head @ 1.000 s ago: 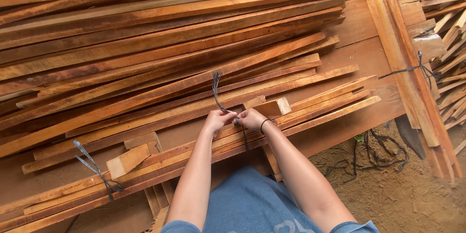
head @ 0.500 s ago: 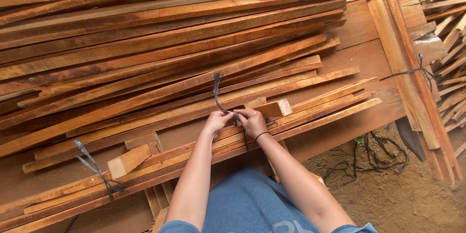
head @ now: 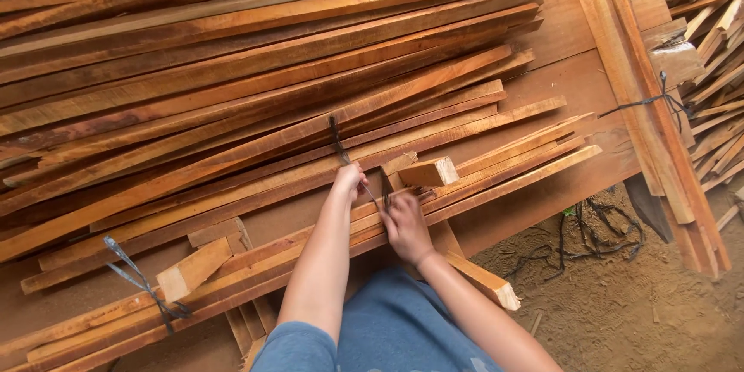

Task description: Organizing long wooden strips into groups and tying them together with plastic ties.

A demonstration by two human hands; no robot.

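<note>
My left hand is closed around a dark plastic strap whose loose end sticks up over the wood. My right hand pinches the other end of that strap just beside it. Both hands rest on a bundle of long thin wooden slats lying across a wooden platform. A short wooden block sits on the bundle right next to my hands.
A big pile of long reddish planks fills the far side. At the left, another strap ties the bundle beside a block. Strapped slats lie at the right. Loose straps lie on the dirt.
My hands have drawn slightly apart along the strap: the left moved up toward the planks, the right slid down and toward me. The view has shifted a little.
</note>
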